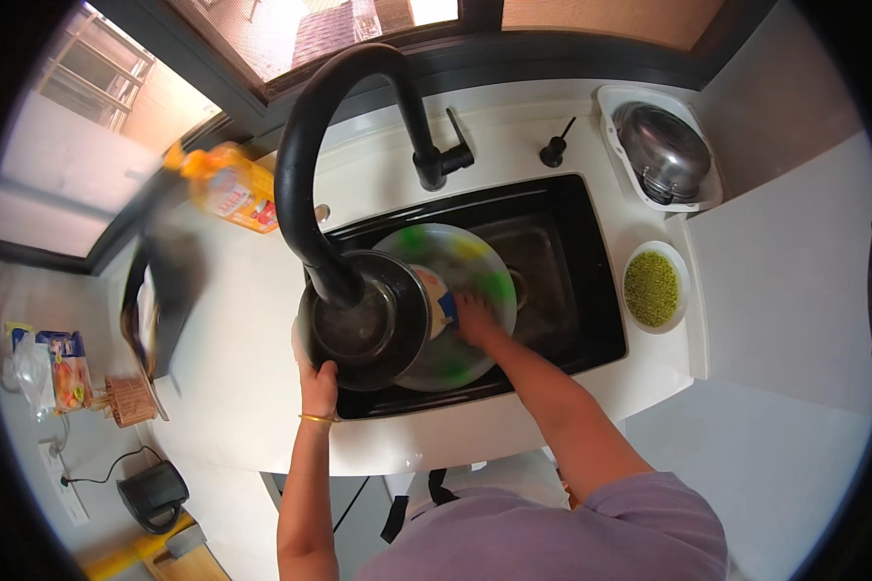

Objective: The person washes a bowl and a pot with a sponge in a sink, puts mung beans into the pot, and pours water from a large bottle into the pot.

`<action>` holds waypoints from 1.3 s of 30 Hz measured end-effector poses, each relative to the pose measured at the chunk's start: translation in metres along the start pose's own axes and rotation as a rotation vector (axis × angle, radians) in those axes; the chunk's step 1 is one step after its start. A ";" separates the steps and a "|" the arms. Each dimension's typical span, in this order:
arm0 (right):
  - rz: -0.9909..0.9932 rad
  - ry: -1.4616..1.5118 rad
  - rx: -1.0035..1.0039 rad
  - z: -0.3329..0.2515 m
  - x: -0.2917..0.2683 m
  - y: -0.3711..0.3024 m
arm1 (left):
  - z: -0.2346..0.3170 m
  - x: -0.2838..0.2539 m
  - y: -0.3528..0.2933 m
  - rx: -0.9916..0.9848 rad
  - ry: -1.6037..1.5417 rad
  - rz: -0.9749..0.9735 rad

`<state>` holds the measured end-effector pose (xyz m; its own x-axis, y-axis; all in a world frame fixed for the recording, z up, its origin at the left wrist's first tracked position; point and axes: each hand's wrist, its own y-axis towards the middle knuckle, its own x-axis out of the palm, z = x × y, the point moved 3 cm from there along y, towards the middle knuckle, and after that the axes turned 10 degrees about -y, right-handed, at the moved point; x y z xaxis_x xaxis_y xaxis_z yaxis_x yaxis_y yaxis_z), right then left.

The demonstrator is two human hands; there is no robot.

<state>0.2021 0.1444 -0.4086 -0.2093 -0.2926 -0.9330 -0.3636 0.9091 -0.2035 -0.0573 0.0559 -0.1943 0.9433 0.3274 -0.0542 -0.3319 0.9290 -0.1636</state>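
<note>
And here's the left hand (317,385), pinching the rim of the pot (376,334) at about seven o'clock, the pot held at the sink's (579,281) nine o'clock, beneath the tap (305,184) and overlapping the bowl (470,257). At the pot's three o'clock, the right hand (476,320) meets a blue-and-cream thing (438,302), whether pinched I can't tell. Should that one-sided grip slip on a wet rim, the pot could tip toward three o'clock, into the bowl!
</note>
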 end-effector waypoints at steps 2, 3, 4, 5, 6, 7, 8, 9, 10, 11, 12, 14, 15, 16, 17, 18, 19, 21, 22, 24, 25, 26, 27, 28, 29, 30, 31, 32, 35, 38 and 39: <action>-0.218 0.060 0.037 0.012 0.033 0.006 | 0.016 0.006 -0.002 0.019 0.009 -0.006; -0.268 0.099 0.010 0.017 0.044 0.010 | 0.019 0.001 -0.002 0.021 0.036 -0.016; -0.315 0.132 -0.018 0.027 0.047 0.019 | 0.021 -0.003 -0.003 0.026 0.057 -0.024; -0.361 0.165 -0.044 0.038 0.049 0.027 | 0.022 -0.005 -0.005 0.031 0.078 -0.033; -0.357 0.292 0.029 0.044 0.041 0.039 | 0.024 -0.010 -0.009 0.018 0.081 -0.019; -0.350 0.418 0.104 0.050 0.026 0.052 | 0.025 -0.014 -0.014 0.006 0.084 -0.004; -0.341 0.541 0.183 0.053 0.014 0.059 | 0.025 -0.017 -0.018 -0.006 0.083 0.007; -0.284 0.583 0.197 0.053 0.005 0.061 | 0.023 -0.021 -0.022 -0.013 0.066 0.019; -0.228 0.632 0.205 0.049 -0.001 0.064 | 0.022 -0.025 -0.030 -0.053 0.030 0.043; -0.172 0.681 0.211 0.044 -0.007 0.068 | 0.021 -0.030 -0.037 -0.092 -0.008 0.068; -0.086 0.506 0.259 0.035 -0.009 0.067 | 0.020 -0.033 -0.042 -0.138 -0.043 0.086; 0.078 0.153 0.341 0.004 -0.004 0.063 | 0.021 -0.033 -0.051 -0.156 -0.067 0.116; 0.168 0.205 0.394 -0.002 0.007 0.058 | 0.020 -0.035 -0.056 -0.164 -0.064 0.128; 0.260 0.255 0.450 -0.004 0.027 0.053 | 0.020 -0.035 -0.059 -0.171 -0.061 0.136; 0.353 0.303 0.505 -0.004 0.038 0.050 | 0.023 -0.034 -0.061 -0.155 -0.044 0.100; 0.221 0.435 0.515 -0.004 0.043 0.049 | 0.023 -0.035 -0.064 -0.135 -0.015 0.099; 0.086 0.565 0.523 0.000 0.047 0.045 | 0.024 -0.035 -0.066 -0.115 0.015 0.096; -0.057 0.735 0.472 0.009 0.048 0.040 | 0.027 -0.032 -0.068 -0.058 0.066 0.072; -0.063 0.776 0.416 0.015 0.044 0.039 | 0.032 -0.028 -0.065 -0.022 0.086 0.052; -0.048 0.721 0.317 0.020 0.019 0.038 | 0.036 -0.020 -0.059 0.066 0.170 0.041; -0.027 0.626 0.274 0.020 -0.002 0.035 | 0.036 -0.017 -0.056 0.115 0.233 0.051; 0.001 0.530 0.236 0.021 -0.023 0.033 | 0.038 -0.011 -0.051 0.166 0.295 0.052; 0.058 0.468 0.199 0.028 -0.031 0.031 | 0.042 -0.001 -0.044 0.199 0.369 0.052; 0.113 0.406 0.163 0.035 -0.037 0.030 | 0.042 0.008 -0.036 0.234 0.435 0.054; 0.165 0.348 0.127 0.039 -0.045 0.028 | 0.042 0.017 -0.026 0.268 0.506 0.054; 0.187 0.295 0.086 0.036 -0.060 0.025 | 0.040 0.024 -0.019 0.301 0.576 0.061; 0.211 0.244 0.039 0.028 -0.084 0.023 | 0.039 0.032 -0.013 0.299 0.590 0.082; 0.240 0.192 -0.004 0.021 -0.104 0.021 | 0.038 0.040 -0.005 0.302 0.603 0.097; 0.313 0.030 -0.092 0.011 -0.127 0.022 | 0.020 0.054 0.016 0.394 0.742 0.095; 0.332 -0.080 -0.108 0.006 -0.129 0.029 | -0.001 0.061 0.036 0.508 0.907 0.045; 0.276 -0.101 -0.082 0.007 -0.125 0.032 | -0.004 0.066 0.040 0.516 0.930 0.018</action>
<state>0.2229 0.2118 -0.3004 -0.2203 -0.0033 -0.9754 -0.3790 0.9217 0.0825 -0.0088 0.1142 -0.2087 0.4975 0.2838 -0.8197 -0.1014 0.9575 0.2700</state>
